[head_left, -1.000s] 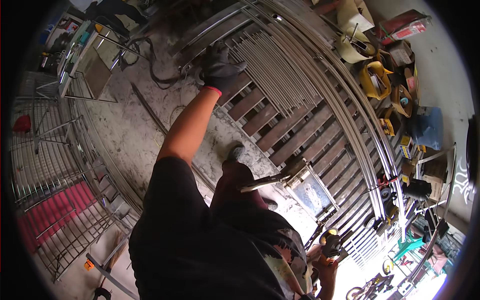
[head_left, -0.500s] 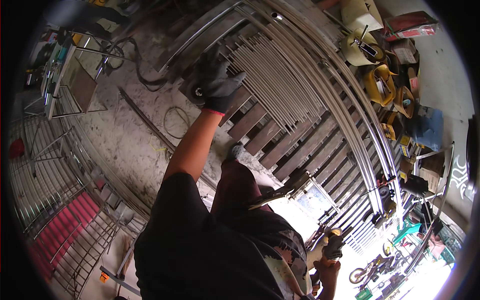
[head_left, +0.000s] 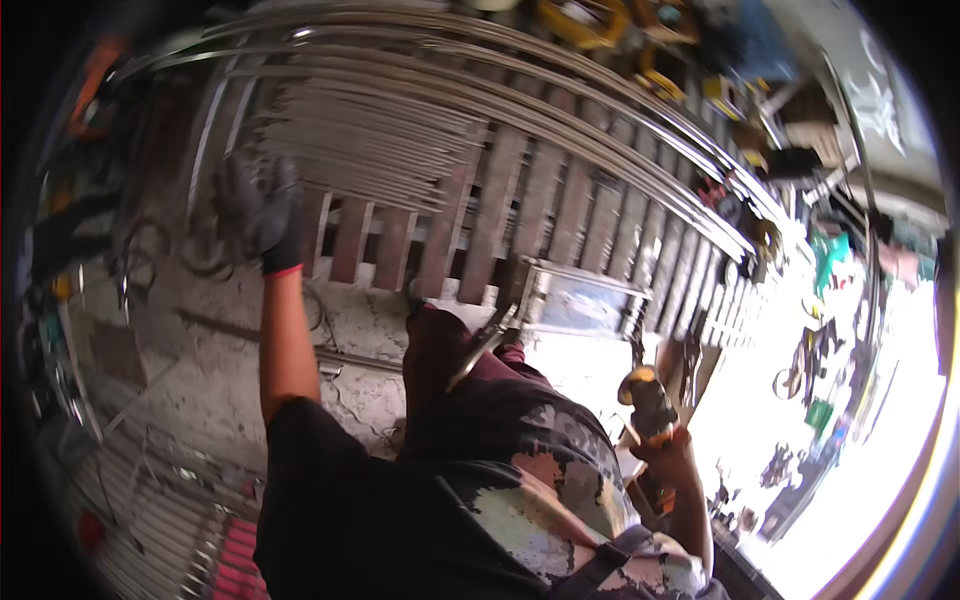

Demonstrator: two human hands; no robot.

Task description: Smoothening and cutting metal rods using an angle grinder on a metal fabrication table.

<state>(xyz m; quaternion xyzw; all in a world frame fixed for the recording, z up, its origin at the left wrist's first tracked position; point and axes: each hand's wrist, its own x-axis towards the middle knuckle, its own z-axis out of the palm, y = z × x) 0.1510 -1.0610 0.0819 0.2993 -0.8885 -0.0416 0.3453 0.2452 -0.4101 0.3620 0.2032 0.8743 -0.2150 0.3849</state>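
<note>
My left hand, in a dark grey glove with a red cuff edge, reaches out over the floor. Its thumb stands apart from the blurred fingers, and I make out nothing held. Beside it, a bundle of thin metal rods lies side by side on a slatted pallet. My right hand, bare, grips an angle grinder low at the right of my body. The grinder's yellowish disc points away from me.
Long metal pipes lie along the pallet's far side. A small metal frame with a pale panel stands before my legs. Dark cable lies left of my left hand. Yellow containers stand beyond the pipes; metal grilles are at lower left.
My view has swung, so the rods and pipes now lie more crosswise. My left hand shows farther left. The grinder in my right hand has come up and is more fully seen.
</note>
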